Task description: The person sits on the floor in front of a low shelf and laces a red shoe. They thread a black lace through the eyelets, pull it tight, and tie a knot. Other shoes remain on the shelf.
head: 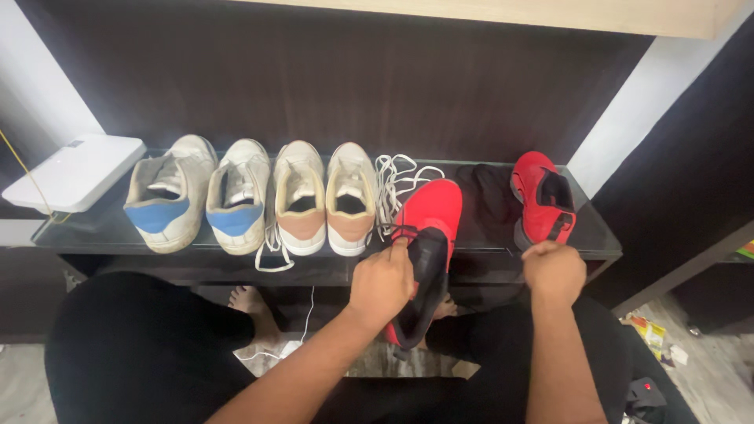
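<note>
A person's left hand [382,281] pinches the tongue area of a red and black shoe [426,235] tilted off the front edge of a dark glass shelf [94,228], at six o'clock of loose white laces [397,177]. The right hand [554,269], fisted at three o'clock, seems to pinch something unseen. Only half supported, the shoe could slide floorward.

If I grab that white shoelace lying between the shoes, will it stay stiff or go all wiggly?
The white shoelace would probably go floppy: it lies in loose loops on the dark shelf. It looks thin, so likely very light. Its loops touch the red shoe under the left hand, so it might snag.
</note>
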